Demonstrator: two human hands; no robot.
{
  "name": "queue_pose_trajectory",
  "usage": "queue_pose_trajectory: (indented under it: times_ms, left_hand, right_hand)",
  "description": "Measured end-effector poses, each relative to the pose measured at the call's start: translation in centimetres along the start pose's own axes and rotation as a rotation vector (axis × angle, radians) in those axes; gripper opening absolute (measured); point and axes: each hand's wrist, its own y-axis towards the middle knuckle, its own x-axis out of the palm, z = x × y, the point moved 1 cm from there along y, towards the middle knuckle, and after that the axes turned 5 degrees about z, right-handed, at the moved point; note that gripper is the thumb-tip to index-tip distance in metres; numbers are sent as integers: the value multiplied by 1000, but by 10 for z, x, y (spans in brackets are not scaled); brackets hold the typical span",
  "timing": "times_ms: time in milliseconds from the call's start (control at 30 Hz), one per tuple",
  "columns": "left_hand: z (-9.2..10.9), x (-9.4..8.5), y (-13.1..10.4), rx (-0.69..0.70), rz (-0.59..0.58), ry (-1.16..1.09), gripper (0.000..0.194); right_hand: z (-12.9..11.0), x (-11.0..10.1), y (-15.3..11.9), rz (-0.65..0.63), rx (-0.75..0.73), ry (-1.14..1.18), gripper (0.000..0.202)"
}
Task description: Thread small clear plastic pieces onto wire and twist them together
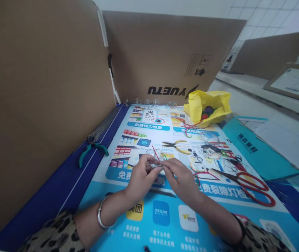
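My left hand [144, 178] and my right hand [179, 176] meet at the fingertips over the middle of the printed mat [86, 210]. Both are closed in a pinch on a thin wire piece [160, 165], whose fine loops show just behind the fingers. A red strand [155, 153] rises from it. Beyond the hands lie yellow-handled pliers [182, 147]. Red-handled scissors [253, 187] rest to the right of my right hand, blades toward it. Green and red cords [198, 173] lie between them.
Teal-handled pliers [93, 150] lie at the left edge. A yellow bag [195, 105] with coloured balls stands at the back right. Cardboard walls [165, 52] rise at the left and back, with small wire pieces [149, 102] along their foot. A teal box [262, 150] lies right.
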Motion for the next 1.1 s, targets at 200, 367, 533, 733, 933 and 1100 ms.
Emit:
queue_pose_trajectory:
  times_ms: [200,367,533,733,933,1100]
  left_hand:
    - [-7,3,1,62,61,134,12]
    - [-6,3,2,135,118,331,15]
    - [-2,4,3,176,146,364,15]
    - [-6,8,6,166,160,325,14]
    - [0,10,13,69,141,202,6]
    - [3,11,21,-12,164,87,4]
  right_hand:
    - [-4,6,-3,-19,-101,-91,22]
    - [-3,8,-3,-46,-126,-150,23]
    - [1,10,-5,-39,-132,-166,24]
    - [8,11,-11,-56,-224,-338,26]
    - [8,3,-6,-25,-102,-161,25]
    - [2,-8,2,-77,215,-97,29]
